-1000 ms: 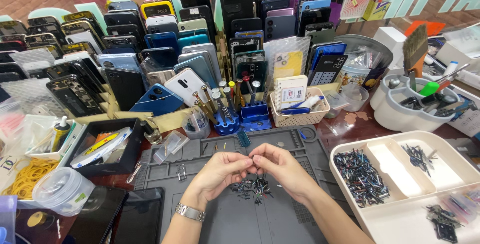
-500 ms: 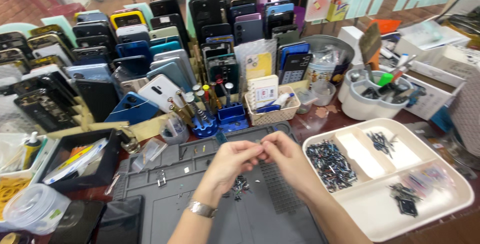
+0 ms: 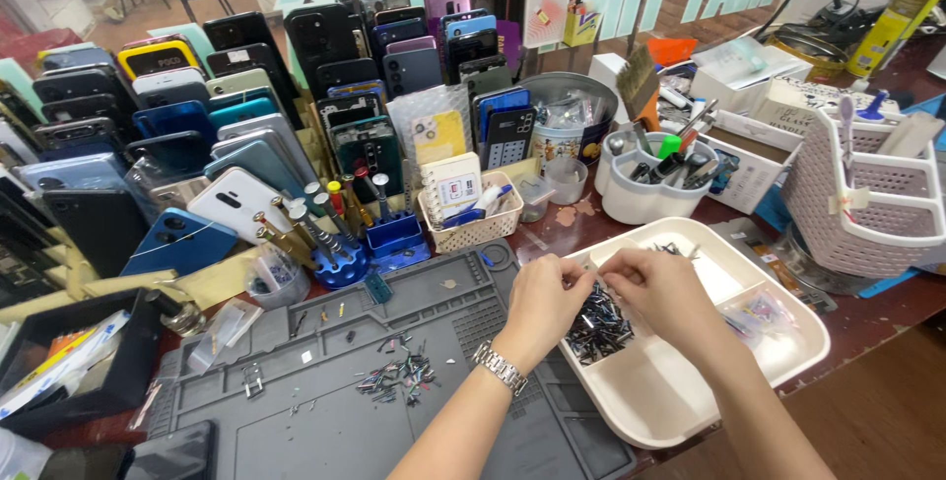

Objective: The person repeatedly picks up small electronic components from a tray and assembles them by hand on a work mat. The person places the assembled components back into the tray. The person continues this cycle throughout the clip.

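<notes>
Head view: left hand [image 3: 545, 295] and right hand [image 3: 658, 288] met fingertip to fingertip, pinched on something too small to identify, directly above dark small parts [image 3: 596, 327] heaped in white tray [image 3: 788, 362]; equally near both hands.

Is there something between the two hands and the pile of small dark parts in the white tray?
Nothing visible does. The left hand and the right hand are right above the dark parts in the white tray, fingertips close together. The tray's near compartment is open from above.
</notes>
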